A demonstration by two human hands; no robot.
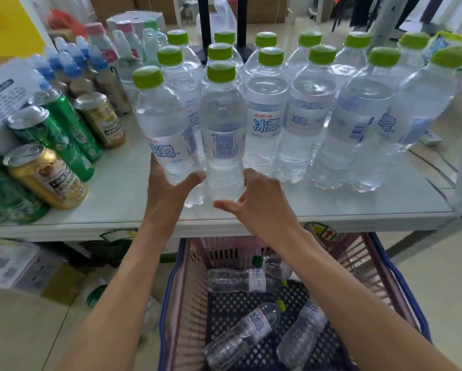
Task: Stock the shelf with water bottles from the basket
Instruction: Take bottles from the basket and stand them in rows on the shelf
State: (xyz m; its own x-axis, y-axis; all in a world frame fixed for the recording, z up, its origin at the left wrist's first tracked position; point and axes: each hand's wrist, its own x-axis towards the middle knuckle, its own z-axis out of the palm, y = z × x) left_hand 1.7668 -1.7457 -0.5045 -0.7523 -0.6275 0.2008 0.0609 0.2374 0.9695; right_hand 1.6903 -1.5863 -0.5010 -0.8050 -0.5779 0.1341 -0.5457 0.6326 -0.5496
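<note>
Shelf front: left hand (168, 191) grips the front-left water bottle (165, 124); right hand (262, 202) cups the neighbouring bottle (222, 145) at its base, grip unclear. Both stand upright on the shelf (117, 199), fronting full rows. Likely placing: next, let go without toppling, then reach for the loose bottles (240, 280) lying in the basket (187, 303).

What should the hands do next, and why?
Probably let go and reach down. The left hand holds the front-left water bottle and the right hand the front-middle water bottle, both already standing on the shelf, while more bottles lie in the basket.
</note>
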